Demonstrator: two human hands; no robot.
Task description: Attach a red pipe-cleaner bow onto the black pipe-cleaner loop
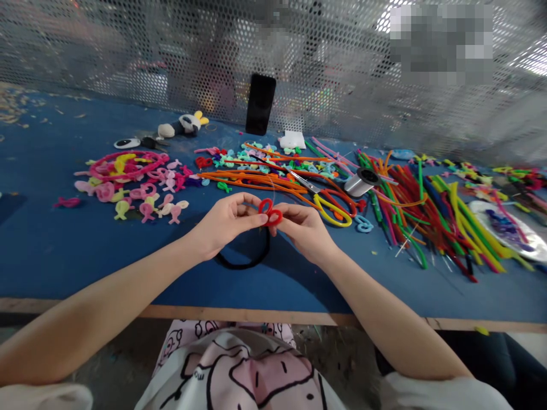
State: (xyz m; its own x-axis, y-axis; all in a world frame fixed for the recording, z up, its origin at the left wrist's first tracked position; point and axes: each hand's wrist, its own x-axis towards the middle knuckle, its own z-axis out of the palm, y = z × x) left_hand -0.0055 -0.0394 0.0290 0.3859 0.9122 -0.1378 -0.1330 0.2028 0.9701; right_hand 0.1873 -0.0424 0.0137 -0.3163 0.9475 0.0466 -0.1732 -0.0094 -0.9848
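Observation:
Between my two hands is a red pipe cleaner [270, 213] bent into two small loops, just above the blue table [171, 273]. My left hand [235, 219] pinches its left loop between thumb and fingers. At the other loop, my right hand [301, 225] closes its fingertips on the lower edge. A black fuzzy ring [245, 265] shows beneath them, its upper part hidden by my left hand; whether it is joined to the red loops I cannot tell. A thin clear thread [273, 185] rises behind the loops. Scissors [333, 210] with yellow handles lie just beyond my right hand.
Pink and yellow twisted shapes [147, 193] lie left, orange pipe cleaners [256, 181] ahead. A thread spool [361, 182] and many-coloured pipe cleaners [410, 199] are right. A phone [260, 104] leans on the perforated metal screen [179, 62]. Thread snips [141, 143] sit far left.

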